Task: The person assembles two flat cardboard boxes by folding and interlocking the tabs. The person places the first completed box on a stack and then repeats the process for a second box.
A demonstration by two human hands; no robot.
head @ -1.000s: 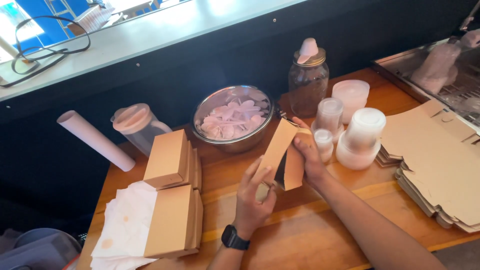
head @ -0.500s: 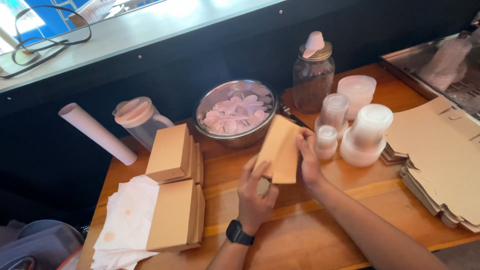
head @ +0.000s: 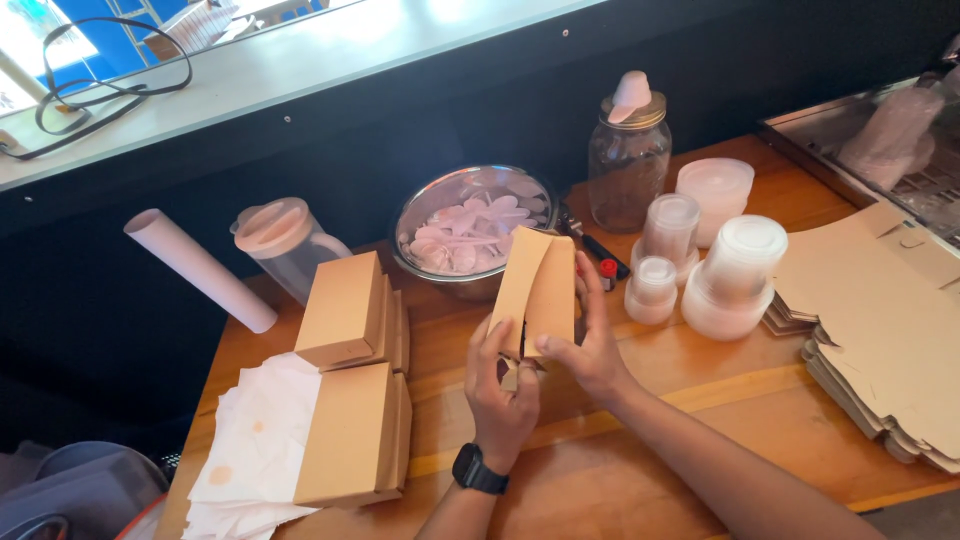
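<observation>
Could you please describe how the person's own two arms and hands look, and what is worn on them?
Both forearms are bare, with no sleeves in view and no gloves. The left hand has a black wristwatch with a dark square face strapped around its wrist. The right hand wears nothing on the wrist; I can see no rings on either hand.

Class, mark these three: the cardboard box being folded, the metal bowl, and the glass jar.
cardboard box (head: 535, 290), head view, its front panel.
metal bowl (head: 415, 215), head view, its left rim.
glass jar (head: 627, 170), head view, its glass body.
</observation>
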